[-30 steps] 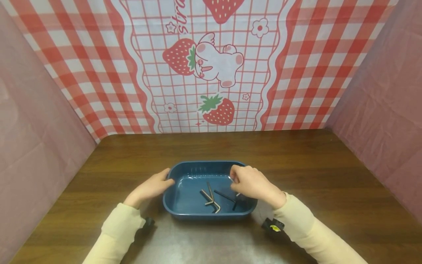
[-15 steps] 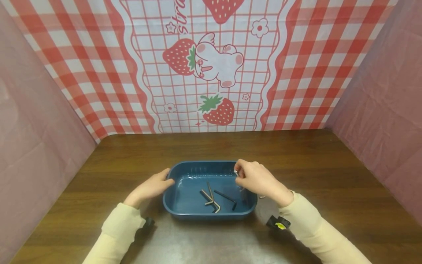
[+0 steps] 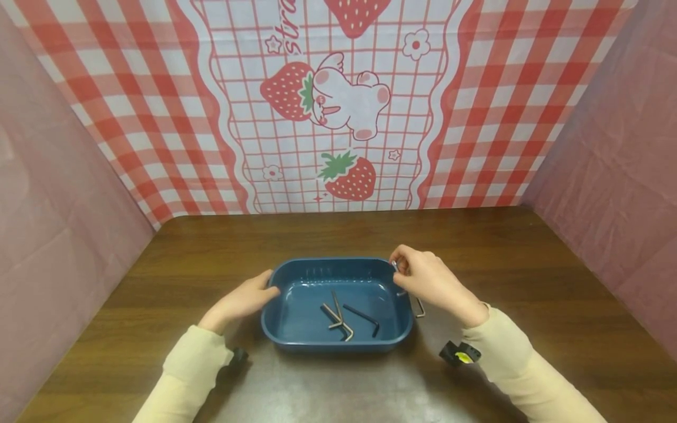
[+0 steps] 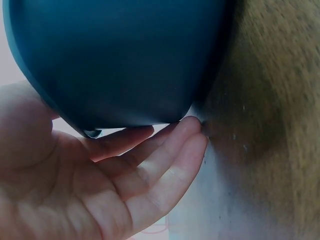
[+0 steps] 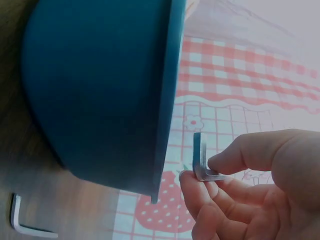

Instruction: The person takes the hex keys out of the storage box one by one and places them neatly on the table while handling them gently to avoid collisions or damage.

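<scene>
Right wrist view, silvery, flat-sided, L-shaped hex key [image 5: 199, 156], pinched between fingers [image 5: 195, 192]

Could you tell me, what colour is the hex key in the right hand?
Silver; the hex key shows best in the right wrist view.

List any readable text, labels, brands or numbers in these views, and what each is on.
"stra": red lettering, turned sideways, on the red-and-white cloth; cut off by the head view's top edge.
Black device by the right sleeve: any marking too small to read.
Blue tray, hex keys: nothing readable.
</scene>
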The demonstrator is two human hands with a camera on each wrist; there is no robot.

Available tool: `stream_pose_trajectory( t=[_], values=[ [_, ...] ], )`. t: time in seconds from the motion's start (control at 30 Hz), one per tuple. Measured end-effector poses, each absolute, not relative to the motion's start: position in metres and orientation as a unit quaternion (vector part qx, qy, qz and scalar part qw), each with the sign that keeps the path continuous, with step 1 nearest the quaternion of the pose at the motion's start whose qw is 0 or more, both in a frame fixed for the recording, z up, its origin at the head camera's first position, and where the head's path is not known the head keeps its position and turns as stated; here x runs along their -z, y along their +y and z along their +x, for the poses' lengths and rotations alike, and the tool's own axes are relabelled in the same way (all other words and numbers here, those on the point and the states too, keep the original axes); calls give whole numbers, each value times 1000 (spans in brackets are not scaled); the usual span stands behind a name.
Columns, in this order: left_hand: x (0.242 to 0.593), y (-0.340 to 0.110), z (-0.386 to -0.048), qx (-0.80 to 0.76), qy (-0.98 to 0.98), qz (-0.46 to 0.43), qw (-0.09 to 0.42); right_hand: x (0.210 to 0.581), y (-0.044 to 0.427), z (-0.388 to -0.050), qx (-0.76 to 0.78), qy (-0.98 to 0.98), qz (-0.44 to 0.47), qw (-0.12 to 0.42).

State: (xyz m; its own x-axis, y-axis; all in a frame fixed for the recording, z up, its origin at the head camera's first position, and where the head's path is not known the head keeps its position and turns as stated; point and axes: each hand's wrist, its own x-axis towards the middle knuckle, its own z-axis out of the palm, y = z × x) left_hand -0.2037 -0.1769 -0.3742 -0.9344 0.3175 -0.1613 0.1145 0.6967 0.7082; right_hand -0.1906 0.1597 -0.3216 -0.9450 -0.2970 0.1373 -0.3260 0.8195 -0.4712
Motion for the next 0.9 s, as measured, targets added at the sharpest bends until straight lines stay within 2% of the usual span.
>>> stream_pose_trajectory(
  t=[0.67, 0.9],
  values=[
    [374, -175, -203, -387, 904, 105, 150, 334, 186, -192, -245, -957, 143, 66],
    [373, -175, -203, -392, 901, 99, 159, 341, 196, -193, -249, -959, 129, 47]
  ],
)
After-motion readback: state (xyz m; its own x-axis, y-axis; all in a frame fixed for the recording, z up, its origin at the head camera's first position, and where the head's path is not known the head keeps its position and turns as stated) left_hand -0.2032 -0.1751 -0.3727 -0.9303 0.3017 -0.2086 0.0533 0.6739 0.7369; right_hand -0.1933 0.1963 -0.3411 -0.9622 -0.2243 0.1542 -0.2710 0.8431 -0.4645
